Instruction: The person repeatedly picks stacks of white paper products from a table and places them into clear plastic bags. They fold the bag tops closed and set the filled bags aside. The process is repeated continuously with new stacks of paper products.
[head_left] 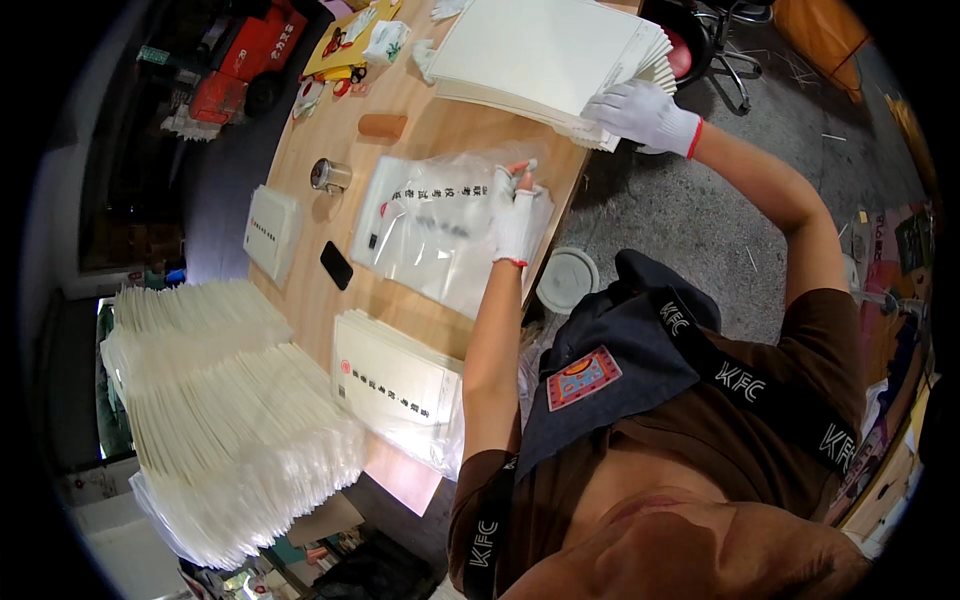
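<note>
My left hand [514, 218] wears a white glove with bare fingertips. It lies on a clear plastic bag [440, 262] over white printed sheets, fingers stretched and somewhat apart. Farther to the right, my right hand [645, 117], in a white glove with a red cuff, rests its outstretched fingers on the near right corner of a tall stack of large white sheets [535, 55]. The thumb's grip on that stack is hidden. The stack's right edge is fanned into several layers.
A phone [337, 265], a glass jar [330, 175] and a brown block [382, 126] stand on the wooden table [300, 150]. Bagged sheets [400, 385] lie at the near left, beside large piles of packed sheets [230, 420]. Below the table edge sits a round white bucket [568, 280].
</note>
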